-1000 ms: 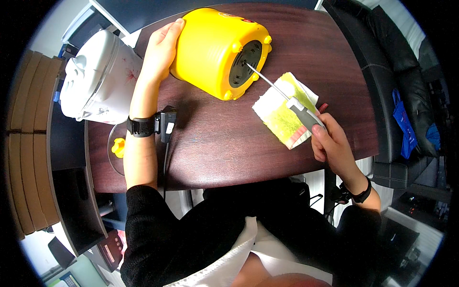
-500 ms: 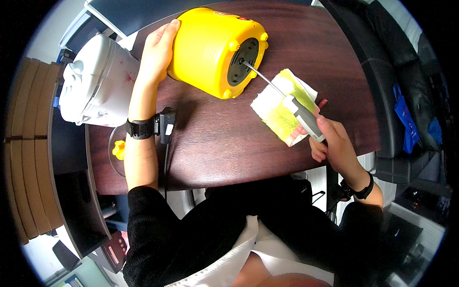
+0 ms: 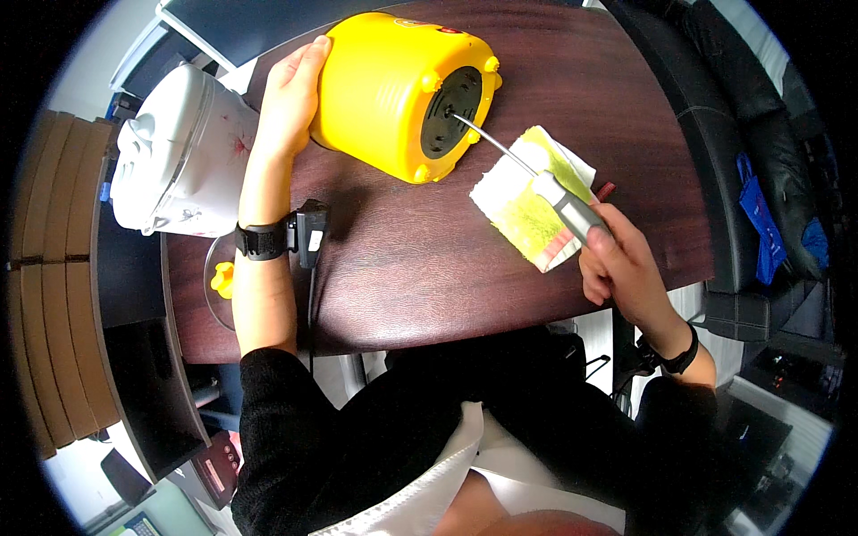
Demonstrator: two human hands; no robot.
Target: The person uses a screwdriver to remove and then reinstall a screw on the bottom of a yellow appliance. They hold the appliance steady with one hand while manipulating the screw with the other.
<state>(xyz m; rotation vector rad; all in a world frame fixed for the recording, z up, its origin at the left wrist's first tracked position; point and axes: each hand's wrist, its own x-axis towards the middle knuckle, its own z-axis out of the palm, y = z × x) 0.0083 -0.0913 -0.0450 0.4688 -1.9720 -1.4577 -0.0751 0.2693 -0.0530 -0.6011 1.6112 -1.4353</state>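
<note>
A yellow cylindrical appliance body (image 3: 380,94) lies tipped on its side, its round black base plate (image 3: 451,113) turned toward my right. My left hand (image 3: 293,94) grips its far-left end, fingers partly hidden behind it. In my right hand (image 3: 621,263) is a screwdriver (image 3: 559,198) with a grey and white handle. Its long metal shaft reaches to the middle of the black base plate, the tip at a hole there. Under the screwdriver a folded yellow-green and white cloth (image 3: 523,223) rests on the dark wood table (image 3: 402,286).
A white lidded rice cooker (image 3: 192,152) stands at the left. A clear glass lid with a yellow knob (image 3: 222,280) lies near my left forearm. A black cable (image 3: 311,322) runs down from my left wrist device. To the right is a black leather sofa (image 3: 715,152).
The yellow appliance has shifted very slightly left. My right hand has changed its grip on the screwdriver handle, with the fingers turned around its end.
</note>
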